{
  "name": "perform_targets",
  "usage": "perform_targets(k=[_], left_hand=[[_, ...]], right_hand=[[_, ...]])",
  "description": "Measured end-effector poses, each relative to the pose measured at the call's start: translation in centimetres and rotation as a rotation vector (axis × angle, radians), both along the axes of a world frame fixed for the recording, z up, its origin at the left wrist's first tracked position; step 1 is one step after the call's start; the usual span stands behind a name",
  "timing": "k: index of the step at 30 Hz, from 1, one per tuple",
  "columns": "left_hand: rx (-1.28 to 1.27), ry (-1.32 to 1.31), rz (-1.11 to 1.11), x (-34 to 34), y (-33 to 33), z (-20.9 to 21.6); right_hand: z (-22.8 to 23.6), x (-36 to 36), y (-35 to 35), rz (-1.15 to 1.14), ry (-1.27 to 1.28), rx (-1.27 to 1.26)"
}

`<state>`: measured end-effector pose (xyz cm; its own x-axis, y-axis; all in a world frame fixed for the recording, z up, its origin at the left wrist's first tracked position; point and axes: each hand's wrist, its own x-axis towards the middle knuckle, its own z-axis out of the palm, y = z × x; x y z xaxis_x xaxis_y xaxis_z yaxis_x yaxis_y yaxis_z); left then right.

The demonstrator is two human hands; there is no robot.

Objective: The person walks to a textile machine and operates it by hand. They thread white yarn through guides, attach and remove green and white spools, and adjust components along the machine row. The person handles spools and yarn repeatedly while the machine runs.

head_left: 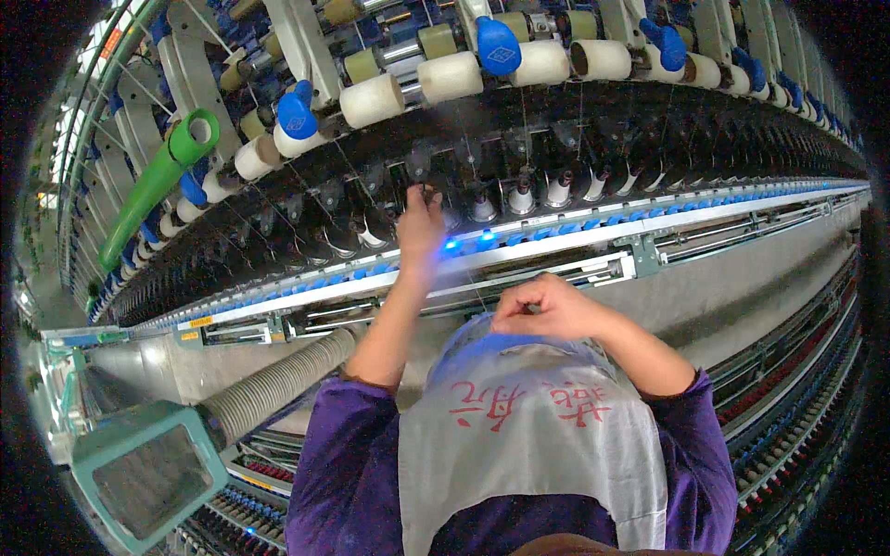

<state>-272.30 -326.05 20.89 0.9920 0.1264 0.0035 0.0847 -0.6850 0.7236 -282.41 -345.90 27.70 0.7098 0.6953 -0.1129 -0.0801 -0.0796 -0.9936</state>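
My left hand point(422, 227) reaches in over the spindle row of a spinning machine, fingers closed around something dark beside the bobbins. What exactly lies between those fingers is hidden and slightly blurred. In front of the apron point(528, 382), my right hand point(549, 310) is closed, thumb and forefinger pinched together. A faint thread point(477, 289) seems to run near its fingertips, but whether they hold it I cannot tell. Just right of my left hand stands a white-wound bobbin point(483, 208), followed by another bobbin point(521, 195) in the same row.
Cream rollers point(451, 78) and blue lever caps point(498, 46) line the machine above. Along its front runs a white rail point(556, 243) with blue lights. At left are a green tube point(153, 195), a ribbed hose point(278, 382) and a teal-framed box point(151, 477). Another machine point(797, 389) stands behind me.
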Motion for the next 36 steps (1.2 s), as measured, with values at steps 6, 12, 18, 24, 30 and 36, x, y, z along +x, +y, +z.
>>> perform_targets(k=[6, 12, 18, 24, 30, 36], left_hand=[[0.092, -0.033, 0.09, -1.2, 0.1, -6.4], [-0.253, 0.32, 0.066, -5.5, 4.0, -16.8], [-0.248, 0.609, 0.185, -3.7, 3.5, -30.1], [-0.158, 0.414, -0.257, -6.6, 5.0, -39.5], [-0.349, 0.518, -0.156, -11.8, 8.7, -38.5], [-0.076, 0.55, -0.11, -18.0, 19.3, -40.2]], right_hand=[[3.0, -0.2, -1.6, 0.056, -0.035, 0.085], [5.6, 3.0, 0.4, -0.126, -0.058, 0.028], [7.6, 10.2, 7.2, -0.4, -0.206, 0.153], [4.0, 11.1, 7.6, -0.608, -0.166, 0.063], [-6.3, 7.3, 8.6, -0.471, -0.573, -0.56], [6.1, 10.7, 8.1, 0.05, -1.022, -0.966]])
